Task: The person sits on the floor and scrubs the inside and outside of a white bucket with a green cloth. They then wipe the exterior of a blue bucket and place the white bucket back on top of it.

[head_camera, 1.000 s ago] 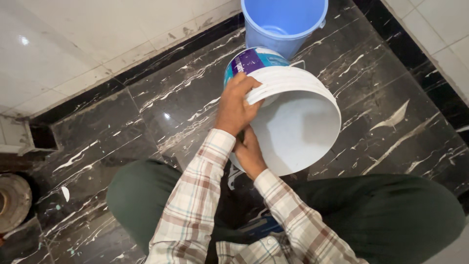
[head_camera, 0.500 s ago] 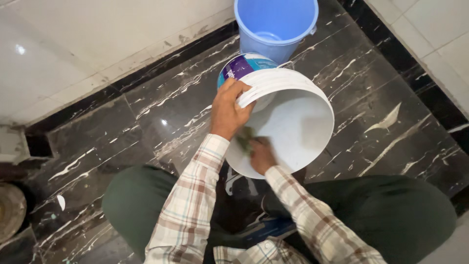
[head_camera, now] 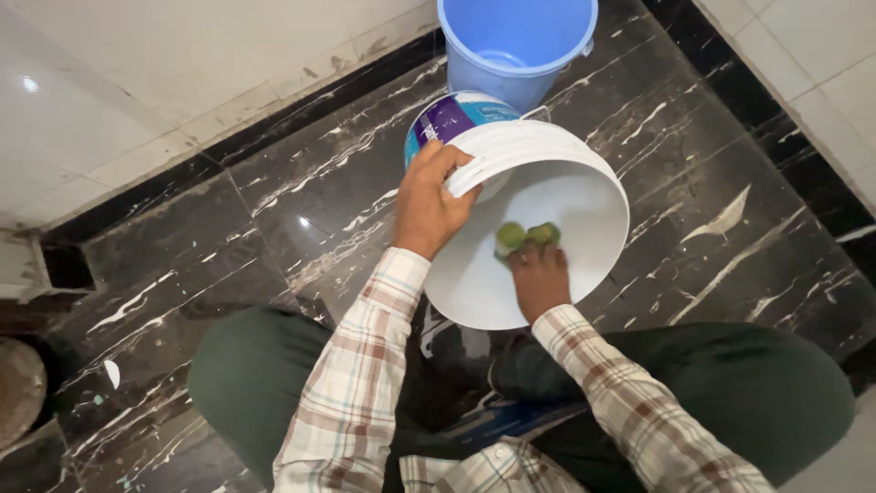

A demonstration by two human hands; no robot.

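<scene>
A white plastic bucket [head_camera: 584, 205] with a purple and teal label lies tilted toward me on the dark marble floor. My left hand [head_camera: 427, 203] grips its ribbed rim at the left side. My right hand [head_camera: 540, 278] reaches inside the bucket and presses a green scrub pad [head_camera: 525, 237] against the white inner wall. My plaid sleeves and dark green trousers fill the bottom of the view.
A blue plastic bucket [head_camera: 516, 36] stands upright just behind the white one. White tiled walls [head_camera: 137, 82] border the floor at the left and at the far right. A round metal object [head_camera: 18, 383] sits at the lower left edge.
My right hand has moved with the green pad from the bucket's near left rim to the right, deeper across the inner wall. My left hand has kept its hold on the rim.
</scene>
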